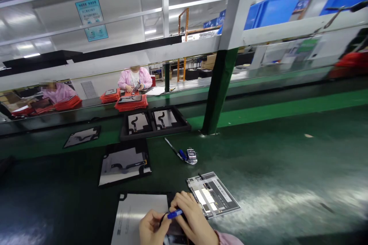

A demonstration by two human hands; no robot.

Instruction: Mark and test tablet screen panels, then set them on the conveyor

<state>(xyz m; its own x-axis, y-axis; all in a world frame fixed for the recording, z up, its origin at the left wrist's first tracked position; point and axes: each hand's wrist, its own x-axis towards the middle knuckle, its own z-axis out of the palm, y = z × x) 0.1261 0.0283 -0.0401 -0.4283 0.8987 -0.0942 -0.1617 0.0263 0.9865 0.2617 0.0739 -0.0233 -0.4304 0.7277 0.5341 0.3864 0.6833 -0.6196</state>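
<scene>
A grey-backed flat panel (138,214) with a dark edge lies in front of me at the bottom of the view. Over its right part, my left hand (152,227) is closed in a pinch around a small dark piece, perhaps a ribbon cable. My right hand (192,218) is closed on a blue pen-like tool (174,213), whose tip points left towards the left thumb. Both hands almost touch. Beside the right hand, a thin device with exposed circuit board and battery (220,193) lies flat. What is under the fingers is hidden.
Farther off lie a pen (172,147), a small metal item (191,155), a display panel (123,164), another panel (82,136) and a black tray (155,132) with two panels. A green-based post (220,88) rises from the bench. Across it, a person in pink (135,78) handles something.
</scene>
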